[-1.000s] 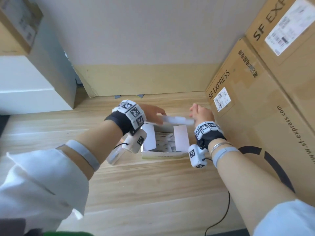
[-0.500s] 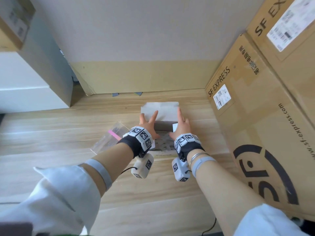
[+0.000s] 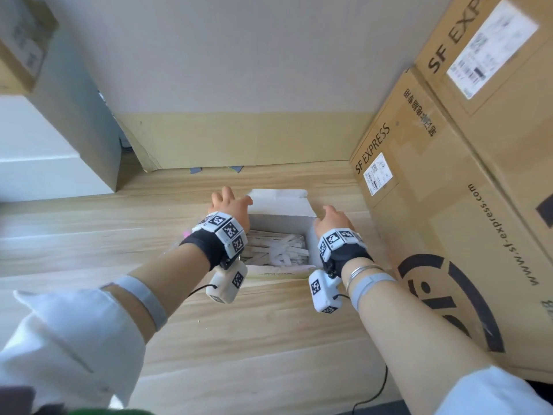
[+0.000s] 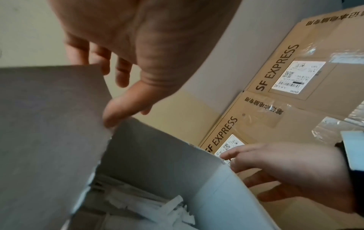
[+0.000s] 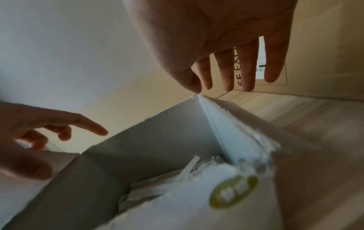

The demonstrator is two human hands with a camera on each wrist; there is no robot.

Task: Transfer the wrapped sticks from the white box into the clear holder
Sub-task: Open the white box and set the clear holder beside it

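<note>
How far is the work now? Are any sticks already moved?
Done: the white box stands open, its flaps spread. In hand: nothing; left hand and right hand are open beside its flaps. Left: all wrapped sticks still lie inside; the clear holder is hidden.

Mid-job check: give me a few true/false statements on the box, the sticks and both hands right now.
1. The white box is open, its back flap folded away. True.
2. The wrapped sticks lie inside the white box. True.
3. The right hand grips a bundle of sticks. False: its fingers are spread at the box's right side and hold nothing.
4. The left hand is closed in a fist. False: its fingers are spread at the box's left flap.
5. Cardboard cartons printed SF EXPRESS stand to the right of the box. True.
</note>
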